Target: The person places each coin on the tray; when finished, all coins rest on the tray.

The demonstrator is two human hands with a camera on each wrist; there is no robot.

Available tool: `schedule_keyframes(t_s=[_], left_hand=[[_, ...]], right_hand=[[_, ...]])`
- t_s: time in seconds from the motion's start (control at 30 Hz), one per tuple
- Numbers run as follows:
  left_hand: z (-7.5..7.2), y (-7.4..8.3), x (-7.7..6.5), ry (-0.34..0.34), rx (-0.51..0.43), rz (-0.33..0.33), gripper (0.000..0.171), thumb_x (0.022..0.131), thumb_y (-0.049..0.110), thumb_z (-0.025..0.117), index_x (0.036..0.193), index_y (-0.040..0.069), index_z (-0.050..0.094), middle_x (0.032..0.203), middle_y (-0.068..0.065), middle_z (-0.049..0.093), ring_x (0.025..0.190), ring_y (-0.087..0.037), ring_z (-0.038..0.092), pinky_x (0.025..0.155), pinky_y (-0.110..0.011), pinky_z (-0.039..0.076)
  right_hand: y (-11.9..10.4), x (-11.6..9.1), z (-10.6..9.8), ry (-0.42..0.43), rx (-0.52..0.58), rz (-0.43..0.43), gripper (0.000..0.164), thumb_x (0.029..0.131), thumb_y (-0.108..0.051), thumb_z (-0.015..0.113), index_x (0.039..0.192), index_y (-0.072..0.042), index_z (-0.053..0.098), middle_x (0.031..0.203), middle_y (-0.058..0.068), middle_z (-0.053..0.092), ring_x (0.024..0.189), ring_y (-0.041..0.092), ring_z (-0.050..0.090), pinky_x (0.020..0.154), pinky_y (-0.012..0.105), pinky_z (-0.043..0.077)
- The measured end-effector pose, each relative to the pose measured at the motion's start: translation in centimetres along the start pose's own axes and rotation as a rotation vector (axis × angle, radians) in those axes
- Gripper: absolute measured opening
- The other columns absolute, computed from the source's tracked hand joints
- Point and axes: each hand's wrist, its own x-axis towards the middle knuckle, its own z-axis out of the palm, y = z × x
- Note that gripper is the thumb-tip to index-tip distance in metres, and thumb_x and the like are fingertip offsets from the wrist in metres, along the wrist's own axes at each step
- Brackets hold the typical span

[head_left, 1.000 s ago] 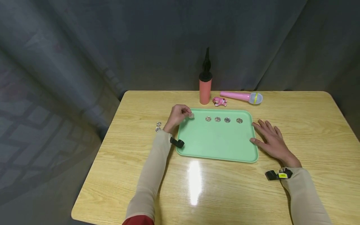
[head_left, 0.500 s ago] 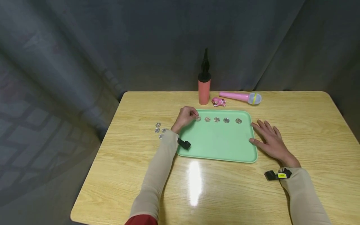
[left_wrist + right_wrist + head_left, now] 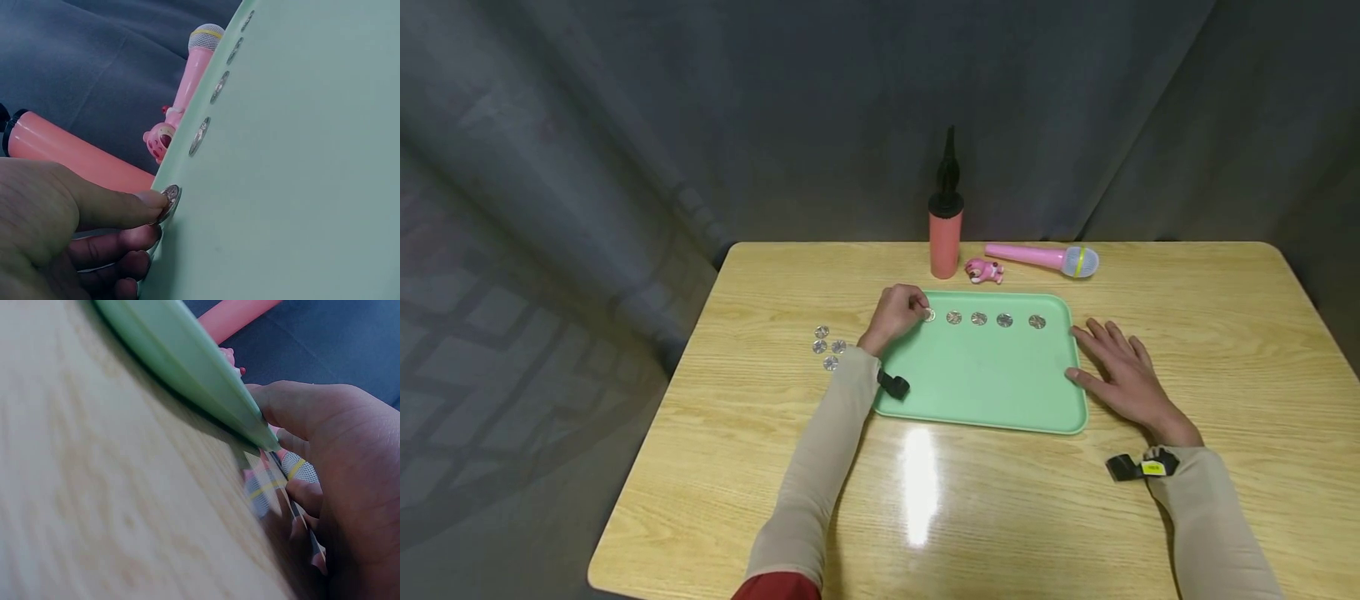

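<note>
My left hand (image 3: 898, 313) is over the far left corner of the green tray (image 3: 981, 375). Its thumb and forefinger pinch a silver coin (image 3: 170, 201) down at the tray's surface, at the left end of a row. Several more coins, among them one coin (image 3: 954, 317) just beside it, lie flat along the tray's far side. To the left of the tray, several loose coins (image 3: 831, 362) lie on the table. My right hand (image 3: 1116, 371) rests at the tray's right rim, fingers spread, thumb and forefinger against the edge.
Behind the tray, a coral pump (image 3: 945, 243) with a black nozzle stands upright. A small pink bear figure (image 3: 984, 271) and a pink toy microphone (image 3: 1037, 257) lie to its right. A dark curtain (image 3: 880, 117) hangs behind the wooden table (image 3: 760, 450).
My left hand has moved right with the coin, bringing it from the tray's left corner into line with the others. More loose coins show beside the sleeve. The right hand has stayed put.
</note>
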Motion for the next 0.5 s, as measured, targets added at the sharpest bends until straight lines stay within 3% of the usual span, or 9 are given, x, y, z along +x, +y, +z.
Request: schedule_keyframes(t_s=[0.3, 0.5], left_hand=[[0.13, -0.02, -0.06, -0.013, 0.085, 0.001, 0.008, 0.090, 0.011, 0.073, 0.084, 0.005, 0.073, 0.083, -0.008, 0.074, 0.076, -0.016, 0.066, 0.069, -0.023, 0.047], [0.03, 0.05, -0.15, -0.009, 0.087, 0.004, 0.008, 0.091, 0.011, 0.073, 0.086, 0.005, 0.073, 0.083, -0.009, 0.073, 0.075, -0.016, 0.064, 0.069, -0.024, 0.046]], right_hand=[[-0.17, 0.07, -0.11, -0.001, 0.004, 0.000, 0.069, 0.098, -0.033, 0.061, 0.157, -0.013, 0.031, 0.164, 0.030, 0.016, 0.155, 0.047, 0.001, 0.120, 0.067, -0.010], [-0.08, 0.03, 0.01, -0.001, -0.001, -0.003, 0.069, 0.098, -0.033, 0.061, 0.157, -0.013, 0.030, 0.164, 0.030, 0.016, 0.155, 0.047, 0.001, 0.120, 0.067, -0.010]])
